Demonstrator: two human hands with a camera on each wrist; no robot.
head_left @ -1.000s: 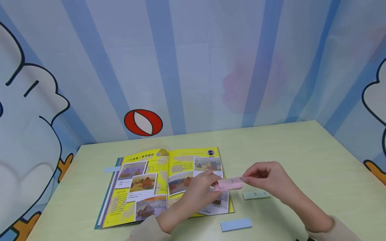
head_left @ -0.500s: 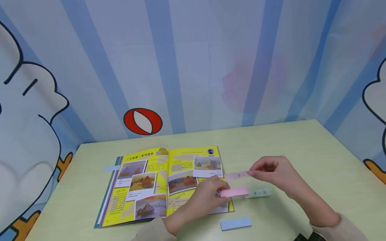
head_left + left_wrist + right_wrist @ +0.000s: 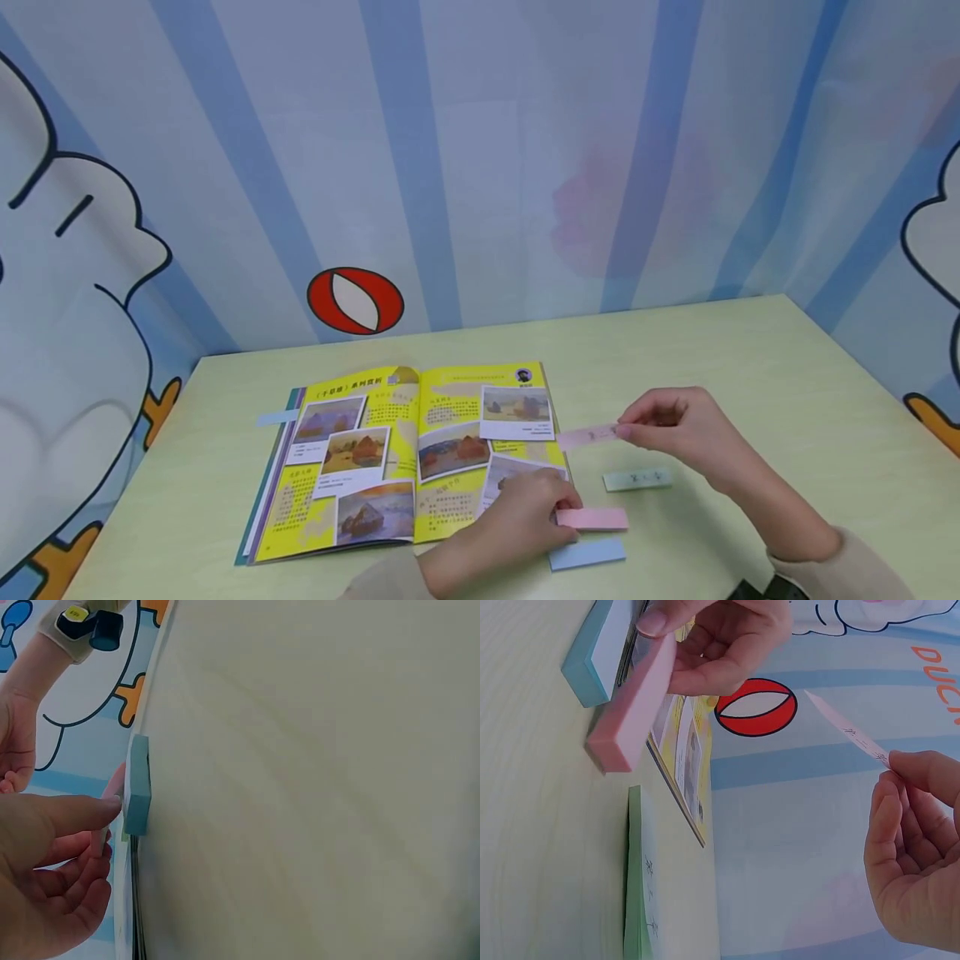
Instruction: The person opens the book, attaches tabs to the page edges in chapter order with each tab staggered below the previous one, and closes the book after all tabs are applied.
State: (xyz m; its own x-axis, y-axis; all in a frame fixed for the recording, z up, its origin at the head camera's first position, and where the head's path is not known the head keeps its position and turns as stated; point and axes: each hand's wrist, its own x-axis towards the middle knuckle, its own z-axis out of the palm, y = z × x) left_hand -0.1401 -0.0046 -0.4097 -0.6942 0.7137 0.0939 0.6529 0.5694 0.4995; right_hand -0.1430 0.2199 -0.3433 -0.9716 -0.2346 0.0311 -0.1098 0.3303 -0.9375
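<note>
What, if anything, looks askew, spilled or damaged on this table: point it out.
Nothing looks spilled or damaged. Only the pale blue strip, jutting past the left edge of the open book, looks slightly odd, though it may be a page marker. The pink slip is pinched in the right hand, clear of the pink pad.

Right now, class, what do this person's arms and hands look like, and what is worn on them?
The left hand and the right hand are bare, with no gloves. Pale beige sleeves stop short of the hands. At the right cuff sits a dark device bearing a yellow patch.
</note>
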